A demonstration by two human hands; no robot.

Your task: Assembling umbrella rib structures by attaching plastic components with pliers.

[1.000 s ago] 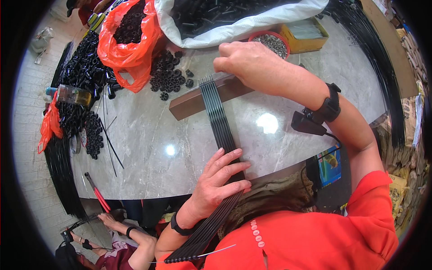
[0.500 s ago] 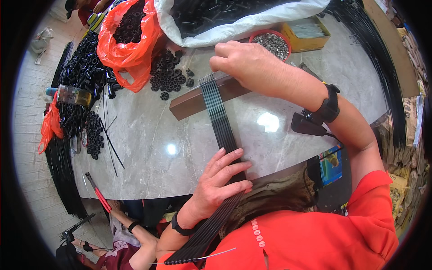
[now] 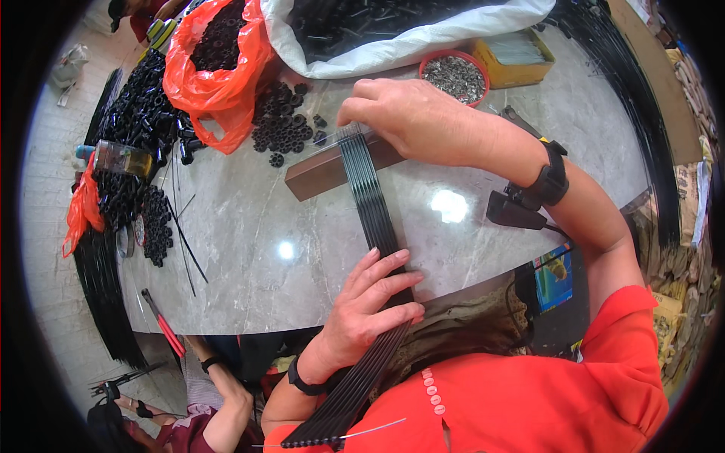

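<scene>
Several thin black rods (image 3: 371, 204), like umbrella ribs, lie side by side in a flat strip. Their far ends rest across a brown block (image 3: 313, 178); the near ends fan out over my lap, where a thin silvery wire (image 3: 375, 429) sticks out past them. My left hand (image 3: 361, 311) lies on the strip near the table's edge, fingers spread and flat. At the far tips is my right hand (image 3: 404, 113), thumb and fingers closed in a pinch. What it pinches is too small to make out.
Beyond the block stand a red bowl of small metal pieces (image 3: 455, 78), a yellow box (image 3: 515, 62) and a white sack (image 3: 393, 57). Black rings (image 3: 279, 128) lie beside an orange bag (image 3: 219, 98). At lower left a co-worker's arm (image 3: 228, 392) is near red-handled pliers (image 3: 171, 334).
My right hand has shifted left and slightly nearer, over the far rod tips. My left hand stays in place. The co-worker's arm at lower left has moved a little.
</scene>
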